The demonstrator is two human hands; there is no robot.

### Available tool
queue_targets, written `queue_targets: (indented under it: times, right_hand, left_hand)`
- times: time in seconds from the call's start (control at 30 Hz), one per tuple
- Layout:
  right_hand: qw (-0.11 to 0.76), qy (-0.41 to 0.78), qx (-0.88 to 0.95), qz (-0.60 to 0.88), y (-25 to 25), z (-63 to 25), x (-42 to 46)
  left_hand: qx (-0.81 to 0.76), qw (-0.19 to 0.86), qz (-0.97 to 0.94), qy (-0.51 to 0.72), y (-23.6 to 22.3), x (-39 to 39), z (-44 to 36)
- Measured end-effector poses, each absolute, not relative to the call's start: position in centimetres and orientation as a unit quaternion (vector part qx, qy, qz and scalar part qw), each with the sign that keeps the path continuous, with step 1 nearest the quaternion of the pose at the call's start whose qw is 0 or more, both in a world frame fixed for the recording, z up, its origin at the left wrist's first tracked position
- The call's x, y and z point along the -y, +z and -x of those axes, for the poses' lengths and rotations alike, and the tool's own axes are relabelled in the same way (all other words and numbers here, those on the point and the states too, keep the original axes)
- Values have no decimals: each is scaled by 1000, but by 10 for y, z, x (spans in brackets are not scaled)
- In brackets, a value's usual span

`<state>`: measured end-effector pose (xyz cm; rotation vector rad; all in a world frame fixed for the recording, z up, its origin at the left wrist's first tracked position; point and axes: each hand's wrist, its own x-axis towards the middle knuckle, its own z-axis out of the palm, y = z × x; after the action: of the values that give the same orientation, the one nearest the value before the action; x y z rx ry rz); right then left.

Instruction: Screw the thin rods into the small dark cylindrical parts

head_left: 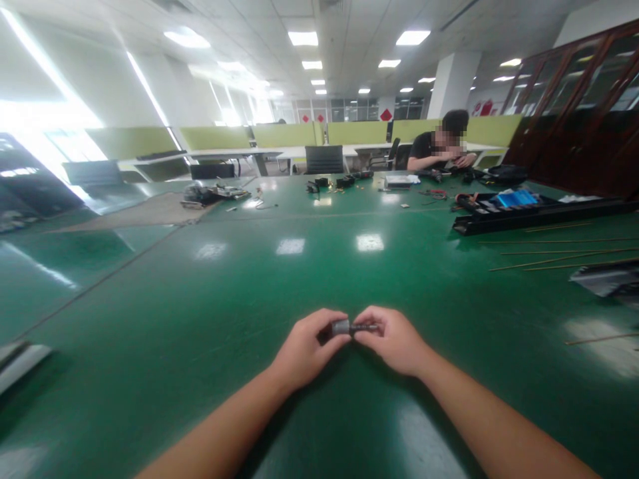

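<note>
Low over the green tabletop [239, 313], my two hands meet at the centre of the view. My left hand [307, 349] pinches a short grey metal cylinder [341, 326] between thumb and fingers. From the cylinder's right end a thin dark ridged rod [363, 327] runs sideways. Around the rod's far end the fingers of my right hand [397, 340] are closed. Rod and cylinder lie in one line; whether they are one piece or two, I cannot tell. The fingers hide part of both.
At the far right a person [439, 146] sits bent over something in their hands. A long black channel [499, 216] and a blue item [516, 198] lie nearby, with several thin rods [564, 253] in front. Loose parts [210, 193] lie at the back left.
</note>
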<state>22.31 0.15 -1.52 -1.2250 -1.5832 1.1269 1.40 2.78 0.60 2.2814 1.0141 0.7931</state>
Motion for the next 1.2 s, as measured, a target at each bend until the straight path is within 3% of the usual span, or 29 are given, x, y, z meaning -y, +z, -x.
queue_targets:
  times: [1.2]
  right_hand:
    - [419, 415, 635, 499, -8, -225, 2]
  left_hand:
    - [-382, 258, -835, 301, 0, -29, -13]
